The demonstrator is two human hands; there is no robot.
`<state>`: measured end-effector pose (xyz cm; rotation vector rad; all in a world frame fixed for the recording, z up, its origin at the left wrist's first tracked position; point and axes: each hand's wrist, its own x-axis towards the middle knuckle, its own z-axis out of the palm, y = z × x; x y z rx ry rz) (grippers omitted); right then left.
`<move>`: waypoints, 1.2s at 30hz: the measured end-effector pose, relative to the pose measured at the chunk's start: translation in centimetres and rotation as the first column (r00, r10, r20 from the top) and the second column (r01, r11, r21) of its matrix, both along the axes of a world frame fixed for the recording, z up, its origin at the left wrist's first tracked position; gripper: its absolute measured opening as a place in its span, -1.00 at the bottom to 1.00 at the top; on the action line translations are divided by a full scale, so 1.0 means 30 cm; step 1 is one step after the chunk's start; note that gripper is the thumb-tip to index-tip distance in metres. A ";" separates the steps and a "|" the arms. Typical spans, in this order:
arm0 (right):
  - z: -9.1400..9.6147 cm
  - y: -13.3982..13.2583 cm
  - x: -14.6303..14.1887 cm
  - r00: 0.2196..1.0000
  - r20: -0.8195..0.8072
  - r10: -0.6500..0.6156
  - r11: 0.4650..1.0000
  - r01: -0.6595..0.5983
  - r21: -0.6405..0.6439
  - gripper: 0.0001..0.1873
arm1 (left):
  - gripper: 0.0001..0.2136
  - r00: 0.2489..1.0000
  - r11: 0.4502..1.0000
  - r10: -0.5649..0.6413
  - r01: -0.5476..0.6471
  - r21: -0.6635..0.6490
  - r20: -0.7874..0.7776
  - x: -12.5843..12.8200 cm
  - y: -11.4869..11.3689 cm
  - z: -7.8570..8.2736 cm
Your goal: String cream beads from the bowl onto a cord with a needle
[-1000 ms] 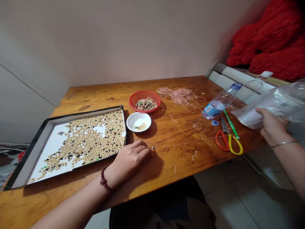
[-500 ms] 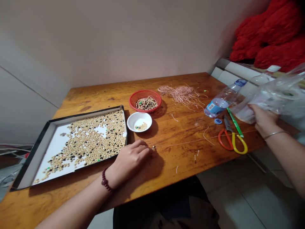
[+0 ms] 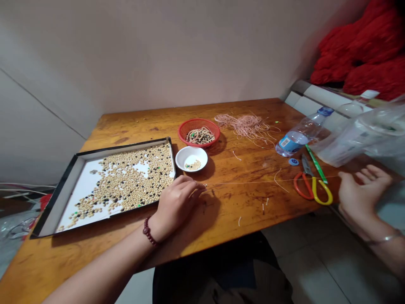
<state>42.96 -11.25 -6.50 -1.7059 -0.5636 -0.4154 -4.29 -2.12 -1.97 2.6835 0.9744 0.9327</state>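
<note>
Three short thread scraps (image 3: 239, 221) lie by the near edge of the table (image 3: 190, 240). My left hand (image 3: 175, 196) has a narrow grip, fingertips closed on the left end of one thin cord (image 3: 253, 183); my right hand (image 3: 362, 192) seems to pinch its other end between thumb and forefinger, remaining fingers loose. The cord runs straight between them, crossing one pair of scissors (image 3: 314, 185). I judge that this wants light, even tension, the left fingertips steady and the line clear of the handles. Farther on: one tray (image 3: 85, 177) at left, its beads (image 3: 129, 181) beyond counting; one blue cap (image 3: 293, 161) and one green pen (image 3: 316, 164) at right; one white bowl (image 3: 186, 157); one labelled bottle (image 3: 289, 143); one red basket (image 3: 182, 128); one cord heap (image 3: 245, 126).
</note>
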 end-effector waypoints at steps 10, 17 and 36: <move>0.309 0.125 -0.744 0.309 -0.207 0.928 0.274 -0.944 -0.183 -0.90 | -0.87 0.993 0.977 -0.004 0.030 -0.210 0.122 0.017 0.008 0.011; 0.204 0.378 -0.960 -0.232 -0.530 0.815 -0.259 -0.966 0.025 -0.64 | -0.90 0.971 0.933 0.012 0.075 -0.353 0.239 0.006 0.020 0.025; 0.154 0.368 -0.942 -0.434 -0.695 0.573 -0.290 -0.901 0.324 -0.54 | -0.91 0.948 0.865 0.159 0.000 -0.501 0.275 0.014 0.017 0.050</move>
